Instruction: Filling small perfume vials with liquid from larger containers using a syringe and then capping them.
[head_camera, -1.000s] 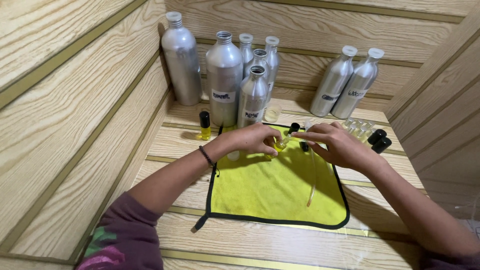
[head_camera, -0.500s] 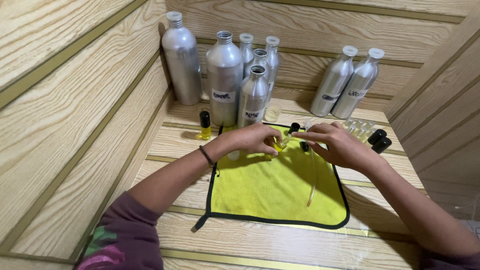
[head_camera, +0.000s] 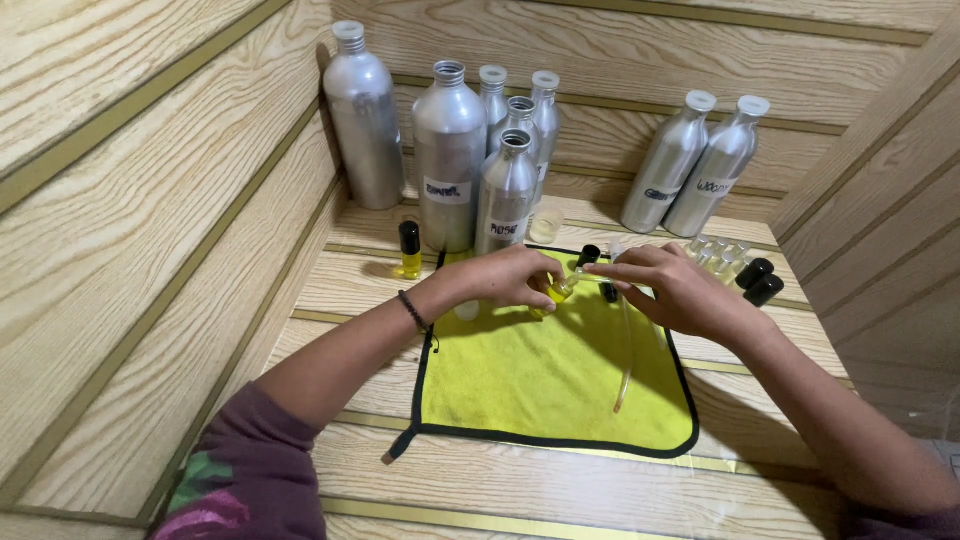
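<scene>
While left hand (head_camera: 510, 278) fingers grip small vial (head_camera: 558, 292) (yellow liquid), right hand (head_camera: 672, 290) fingers pinch its tip.

silver metal bottles (head_camera: 449, 150): 8 | yellow cloth (head_camera: 540, 385): 1 | small bottle of yellow liquid with black cap (head_camera: 409, 250): 1 | loose black caps (head_camera: 759, 281): 2 | clear tube (head_camera: 626, 350): 1 | wrist band (head_camera: 412, 311): 1

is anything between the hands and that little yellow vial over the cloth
Nothing visible. The left hand already grips the small yellow vial above the yellow cloth, and the right hand meets it at the tip. The clear tube lies beside them, not between.
</scene>
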